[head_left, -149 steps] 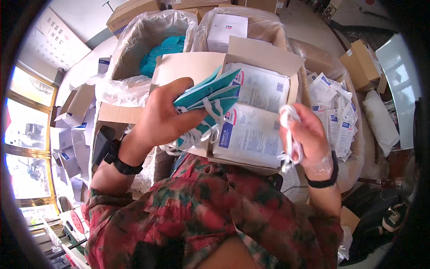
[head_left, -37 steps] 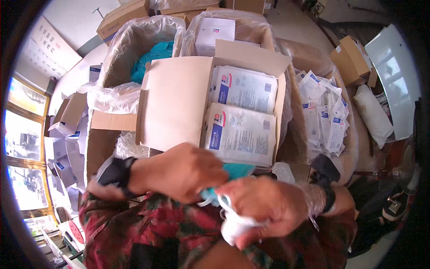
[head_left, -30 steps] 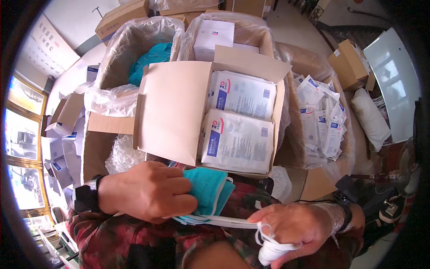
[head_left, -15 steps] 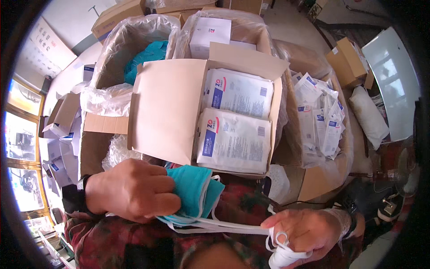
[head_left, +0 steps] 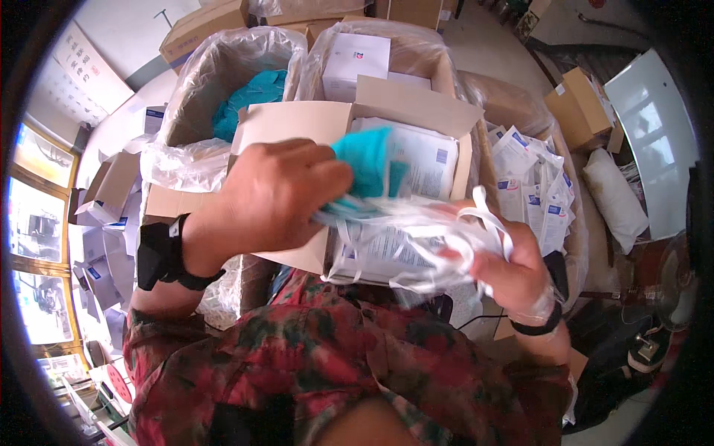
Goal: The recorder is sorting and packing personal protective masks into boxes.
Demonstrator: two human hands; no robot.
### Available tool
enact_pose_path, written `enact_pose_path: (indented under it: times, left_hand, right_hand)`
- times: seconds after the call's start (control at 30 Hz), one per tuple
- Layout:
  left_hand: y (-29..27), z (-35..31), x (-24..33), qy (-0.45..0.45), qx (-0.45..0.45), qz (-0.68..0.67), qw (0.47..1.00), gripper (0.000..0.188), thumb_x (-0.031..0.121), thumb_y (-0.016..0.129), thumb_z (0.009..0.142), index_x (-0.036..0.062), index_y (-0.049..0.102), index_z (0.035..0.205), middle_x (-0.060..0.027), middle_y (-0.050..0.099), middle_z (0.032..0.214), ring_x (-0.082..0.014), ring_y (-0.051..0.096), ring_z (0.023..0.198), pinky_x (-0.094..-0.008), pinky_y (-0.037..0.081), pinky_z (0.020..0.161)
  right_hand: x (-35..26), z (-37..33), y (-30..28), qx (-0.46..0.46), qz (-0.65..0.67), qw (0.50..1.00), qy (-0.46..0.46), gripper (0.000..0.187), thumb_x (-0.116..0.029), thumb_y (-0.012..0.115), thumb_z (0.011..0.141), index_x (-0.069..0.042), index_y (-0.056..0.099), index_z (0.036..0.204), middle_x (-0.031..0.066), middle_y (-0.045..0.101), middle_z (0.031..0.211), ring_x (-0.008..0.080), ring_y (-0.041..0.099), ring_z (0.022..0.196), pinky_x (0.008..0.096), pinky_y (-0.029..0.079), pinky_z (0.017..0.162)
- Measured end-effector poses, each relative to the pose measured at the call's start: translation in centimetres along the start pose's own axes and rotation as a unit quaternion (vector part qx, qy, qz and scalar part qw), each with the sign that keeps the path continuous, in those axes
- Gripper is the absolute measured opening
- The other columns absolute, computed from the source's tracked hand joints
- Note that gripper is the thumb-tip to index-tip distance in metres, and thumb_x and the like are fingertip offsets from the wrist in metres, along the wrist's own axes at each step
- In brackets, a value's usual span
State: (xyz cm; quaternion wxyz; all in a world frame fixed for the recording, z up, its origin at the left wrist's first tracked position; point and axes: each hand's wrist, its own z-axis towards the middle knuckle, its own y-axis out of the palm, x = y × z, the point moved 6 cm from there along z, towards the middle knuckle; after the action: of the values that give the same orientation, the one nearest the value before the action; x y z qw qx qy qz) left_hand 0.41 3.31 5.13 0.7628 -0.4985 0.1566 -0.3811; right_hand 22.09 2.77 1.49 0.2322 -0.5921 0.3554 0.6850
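Note:
My left hand is closed around a bunch of teal face masks, raised over the open cardboard box. Loose white straps trail from the masks, blurred, across to my right hand, whose fingers are curled round several loops of them. Behind the straps, white printed packets lie flat in the box; the nearer ones are partly covered by my hands and the straps.
A plastic-lined carton with teal masks stands at the far left. Beside it a carton holds white boxes. On the right, another lined carton contains many small white packets. A white sack lies farther right.
Both hands have risen away from my lap to above the open box, carrying the masks and straps. More loops now spread between the hands, smeared by motion.

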Motion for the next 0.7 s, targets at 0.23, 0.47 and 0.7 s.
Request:
enact_pose_path:
  times: [0.23,0.47,0.7]
  left_hand:
    - [0.8,0.1,-1.5,-0.043,-0.013,0.042,0.998,0.03,0.011,0.07,0.058,0.006,0.05,0.079,-0.01,0.053,0.074,-0.0323,0.058,0.074,-0.0417,0.048,0.059]
    - [1.3,0.4,-2.1,-0.068,-0.02,0.063,0.995,0.028,0.01,0.069,0.061,0.0057,0.05,0.081,-0.0111,0.055,0.076,-0.0326,0.059,0.076,-0.0419,0.049,0.061]
    - [5.0,1.0,-1.4,-0.075,-0.073,0.008,0.994,0.028,0.012,0.065,0.064,0.0056,0.054,0.089,-0.0126,0.059,0.082,-0.0343,0.061,0.081,-0.0437,0.05,0.069]
  right_hand:
    - [5.8,2.5,-2.7,0.039,-0.189,0.98,0.056,0.031,-0.016,0.059,0.091,0.001,0.058,0.117,0.0093,0.056,0.116,0.0155,0.054,0.105,0.0296,0.041,0.093]
    - [5.5,3.6,-2.3,0.036,-0.091,0.994,0.046,0.021,-0.015,0.062,0.089,-0.002,0.063,0.106,0.0049,0.063,0.097,0.0128,0.059,0.088,0.0257,0.046,0.078]
    - [2.8,2.5,6.5,-0.274,0.033,0.958,0.074,0.025,-0.014,0.072,0.083,-0.002,0.065,0.103,0.0049,0.07,0.093,0.0119,0.064,0.083,0.0262,0.051,0.072]
